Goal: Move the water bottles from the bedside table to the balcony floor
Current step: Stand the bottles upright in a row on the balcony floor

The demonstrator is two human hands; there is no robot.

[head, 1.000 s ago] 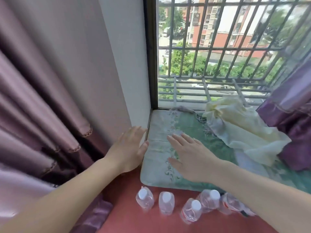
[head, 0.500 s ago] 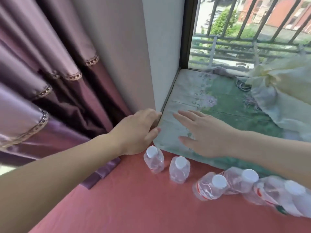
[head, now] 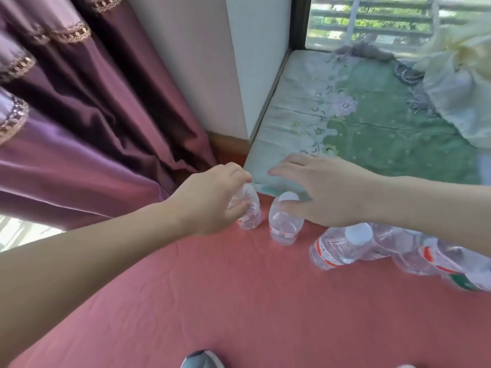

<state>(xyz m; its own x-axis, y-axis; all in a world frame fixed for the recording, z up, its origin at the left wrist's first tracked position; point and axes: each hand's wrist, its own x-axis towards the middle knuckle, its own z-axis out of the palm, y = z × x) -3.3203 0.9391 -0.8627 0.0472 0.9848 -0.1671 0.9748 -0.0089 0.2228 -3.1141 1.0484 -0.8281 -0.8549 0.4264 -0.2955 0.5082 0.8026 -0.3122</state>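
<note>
Curling our left hand (head: 212,200) fingers around one clear bottle's (head: 248,211) neck, we grip it. Our right hand (head: 326,192) fingers spread over the next bottle's (head: 284,224) white cap (head: 289,196). Contents look clear.

Bright daylight enters through the window (head: 372,22) at upper right, washing out the pale cloth (head: 457,75) there, while motion blur softens everything and the wide-angle lens bends the edges.

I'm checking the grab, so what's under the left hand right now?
Under the left hand stands a clear water bottle on the pink sheet. Its body and red label show; its cap and neck are covered by the fingers, so the grip cannot be judged.
</note>
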